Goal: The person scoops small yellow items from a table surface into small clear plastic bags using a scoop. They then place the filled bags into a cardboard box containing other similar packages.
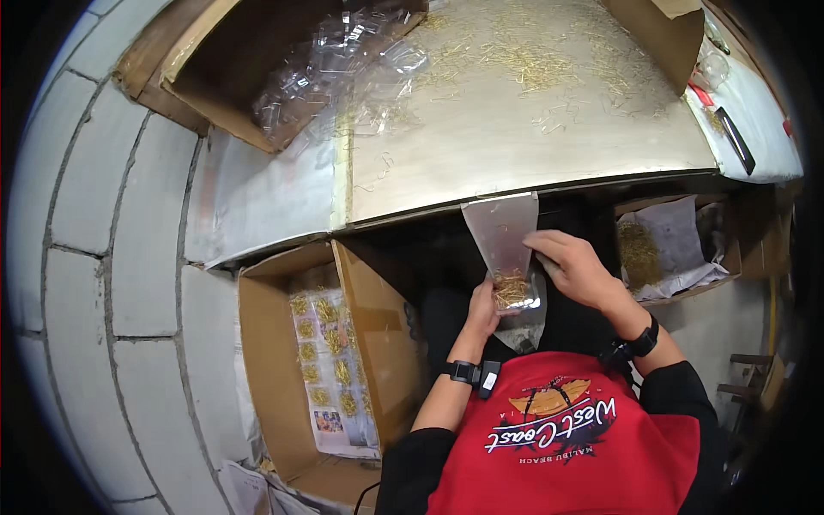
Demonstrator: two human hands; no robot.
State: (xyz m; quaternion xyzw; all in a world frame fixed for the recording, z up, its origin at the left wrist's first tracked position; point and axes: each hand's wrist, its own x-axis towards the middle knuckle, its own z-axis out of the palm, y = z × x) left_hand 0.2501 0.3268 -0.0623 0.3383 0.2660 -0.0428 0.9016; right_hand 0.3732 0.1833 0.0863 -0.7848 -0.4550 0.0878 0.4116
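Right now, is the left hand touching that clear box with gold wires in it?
Touching. The head view shows the left hand against the left side of the clear box.

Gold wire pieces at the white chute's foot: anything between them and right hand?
Nothing visible. The right hand is at the white chute, near the gold wire pieces; the left hand is to their left.

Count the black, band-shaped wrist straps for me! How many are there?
2: one black wrist strap around the left wrist, another around the right wrist. Any under the black cloth sleeves would be hidden.
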